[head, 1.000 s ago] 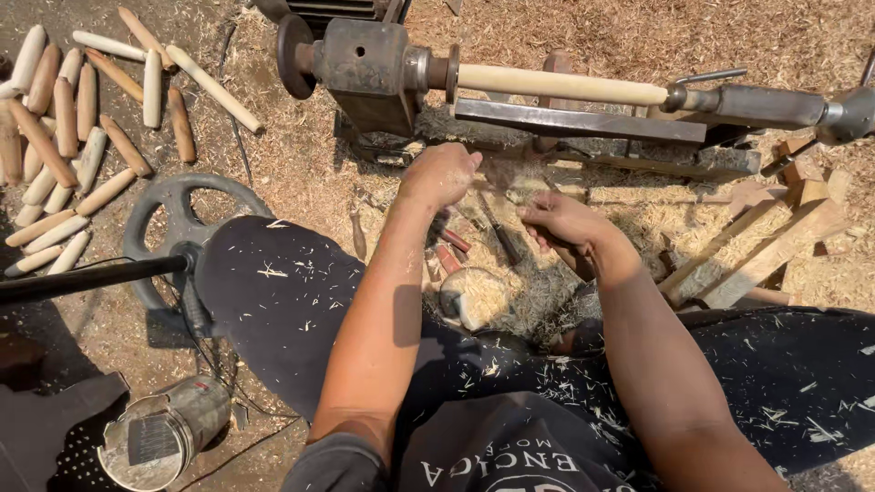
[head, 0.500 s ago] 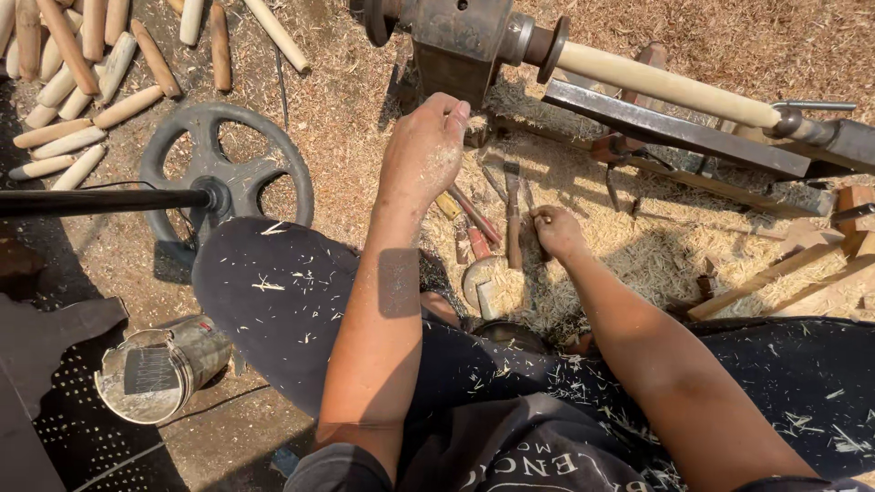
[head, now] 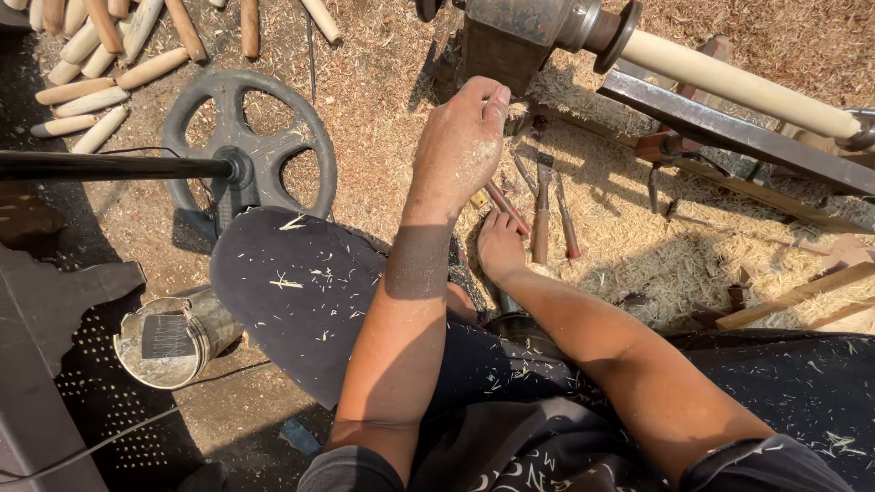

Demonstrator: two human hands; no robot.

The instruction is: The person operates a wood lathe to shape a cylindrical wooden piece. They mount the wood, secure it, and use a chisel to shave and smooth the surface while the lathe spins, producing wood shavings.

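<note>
My left hand [head: 460,146], dusted with sawdust, is raised just below the dark metal lathe headstock [head: 510,36]. Its fingers are curled together and nothing shows in them. My right hand [head: 499,246] lies low on the ground between my knees. Its fingertips reach a thin red-handled tool [head: 507,208], and the grip is hidden. Two chisels [head: 541,214] lie in the wood shavings just to the right. A pale turned wooden rod [head: 738,87] is mounted in the lathe above a steel tool rest bar [head: 729,137].
A dark spoked wheel [head: 251,146] on a black shaft [head: 100,166] lies at the left. Several turned wooden pegs [head: 91,55] lie top left. A metal can [head: 173,337] stands by my left knee. Wooden offcuts [head: 793,296] lie at right. Shavings cover the ground.
The view has swung left and closer. My left hand has risen toward the headstock. My right hand has moved left and down to the tools on the ground.
</note>
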